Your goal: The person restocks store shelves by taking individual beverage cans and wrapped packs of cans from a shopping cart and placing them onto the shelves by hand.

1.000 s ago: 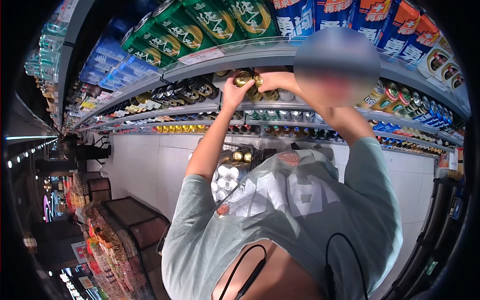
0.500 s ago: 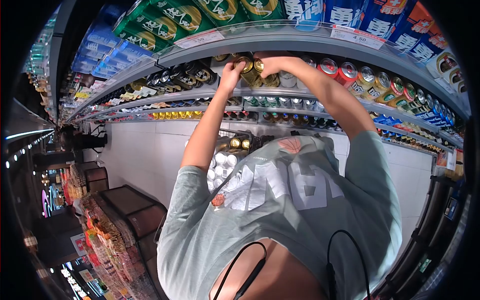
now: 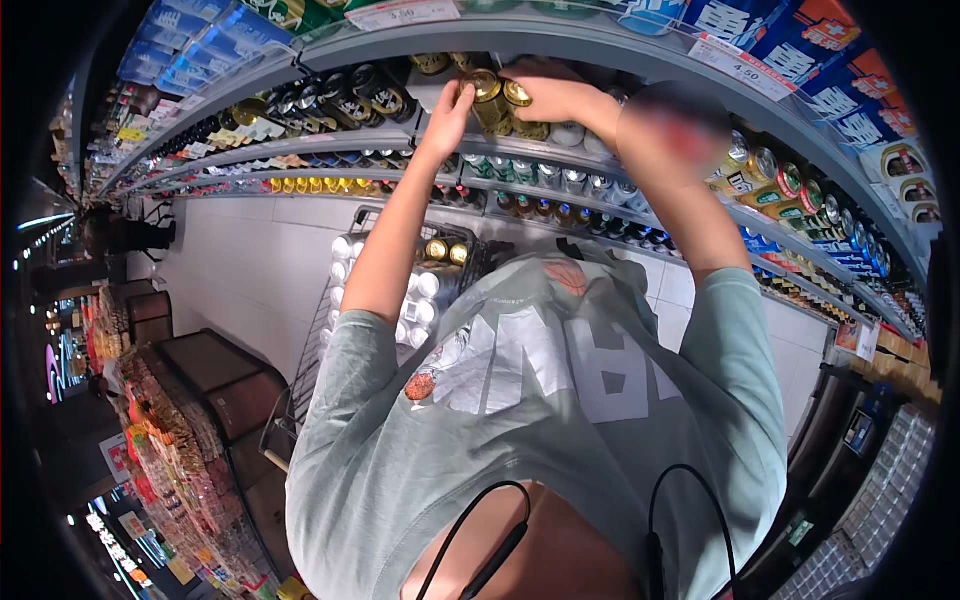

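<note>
Two gold cans stand side by side at the front of the shelf under the upper ledge. My left hand [image 3: 453,118] presses its fingers against the outer side of the left gold can [image 3: 486,88]. Around the right gold can [image 3: 518,94] curl the fingers of my right hand [image 3: 556,98], covering part of its side. More gold cans [image 3: 431,63] stand behind to the left. Pale cans [image 3: 567,134] sit just right of the pair, partly under my right hand.
Dark cans [image 3: 345,97] line the same shelf on the left, and gold-and-white cans [image 3: 760,175] on the right. A shopping cart [image 3: 322,318] behind my left arm holds white-topped cans [image 3: 421,300] and gold-topped cans [image 3: 447,252]. Bagged goods [image 3: 185,470] fill a display behind left.
The view has shifted, so more of the cart shows. My hands stay at the gold cans; my left thumb no longer lies over the left can's top.
</note>
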A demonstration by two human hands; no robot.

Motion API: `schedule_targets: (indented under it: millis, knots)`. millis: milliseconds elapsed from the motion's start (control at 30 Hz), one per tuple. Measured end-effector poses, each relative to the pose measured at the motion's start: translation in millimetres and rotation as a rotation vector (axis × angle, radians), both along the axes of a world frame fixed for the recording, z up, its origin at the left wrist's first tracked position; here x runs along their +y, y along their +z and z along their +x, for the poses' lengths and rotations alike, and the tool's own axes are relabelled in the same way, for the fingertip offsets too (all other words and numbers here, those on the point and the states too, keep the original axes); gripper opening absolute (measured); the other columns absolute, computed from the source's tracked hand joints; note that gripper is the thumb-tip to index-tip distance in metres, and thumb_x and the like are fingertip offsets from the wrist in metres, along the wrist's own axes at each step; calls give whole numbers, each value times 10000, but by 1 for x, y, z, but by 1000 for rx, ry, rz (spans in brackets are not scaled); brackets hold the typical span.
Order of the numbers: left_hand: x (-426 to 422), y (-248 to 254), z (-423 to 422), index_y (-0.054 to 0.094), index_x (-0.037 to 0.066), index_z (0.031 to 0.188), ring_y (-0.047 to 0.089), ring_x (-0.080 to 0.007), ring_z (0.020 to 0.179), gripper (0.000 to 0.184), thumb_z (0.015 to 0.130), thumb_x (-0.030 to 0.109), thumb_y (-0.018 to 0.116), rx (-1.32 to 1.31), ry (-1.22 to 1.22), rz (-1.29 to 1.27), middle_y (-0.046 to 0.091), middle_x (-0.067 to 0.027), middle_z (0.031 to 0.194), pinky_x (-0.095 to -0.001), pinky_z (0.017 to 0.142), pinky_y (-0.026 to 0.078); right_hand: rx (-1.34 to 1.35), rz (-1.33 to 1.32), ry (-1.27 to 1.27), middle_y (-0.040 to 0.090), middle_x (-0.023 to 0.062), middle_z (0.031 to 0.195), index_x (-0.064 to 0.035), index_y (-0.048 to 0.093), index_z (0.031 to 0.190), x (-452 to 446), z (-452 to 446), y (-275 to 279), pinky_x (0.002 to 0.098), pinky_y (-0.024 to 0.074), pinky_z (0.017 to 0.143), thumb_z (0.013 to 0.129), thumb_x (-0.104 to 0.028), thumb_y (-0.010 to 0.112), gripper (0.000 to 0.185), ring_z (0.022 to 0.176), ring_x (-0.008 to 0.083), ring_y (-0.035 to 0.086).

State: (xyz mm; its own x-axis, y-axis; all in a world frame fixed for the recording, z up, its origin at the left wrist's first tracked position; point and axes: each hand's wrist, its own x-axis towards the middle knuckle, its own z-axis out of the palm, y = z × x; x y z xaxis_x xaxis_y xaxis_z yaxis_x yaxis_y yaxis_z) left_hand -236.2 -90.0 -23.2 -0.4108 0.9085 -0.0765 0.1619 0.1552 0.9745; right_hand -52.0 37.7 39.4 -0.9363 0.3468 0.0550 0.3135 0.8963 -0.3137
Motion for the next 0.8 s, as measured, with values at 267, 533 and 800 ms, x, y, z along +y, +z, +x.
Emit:
schedule_targets:
  millis: [267,533,800]
  knots:
    - [-192,-75,-2,536,29,1283,603,-93,840,302,1009,149,493,-97,237,-6,704,-73,946,-244,765,457,527,-5,44,599,113,1211,-102,570,1227,-78,28,30,414,430,970,809,-139,649,427,1124,339,548]
    - [-416,-134,105,521,65,1295,577,-82,729,321,991,57,420,-526,673,-295,604,-5,784,-242,709,481,196,-848,-32,644,83,1102,-67,621,1132,-205,26,-79,323,488,859,854,-126,662,287,1047,208,610]
    - [-451,-103,123,491,34,1236,547,-123,770,260,1001,60,382,-521,562,-175,527,-34,768,-290,835,476,-21,-1197,-209,684,79,1013,0,605,1142,-281,-67,-198,278,483,863,883,-212,638,336,995,150,621]
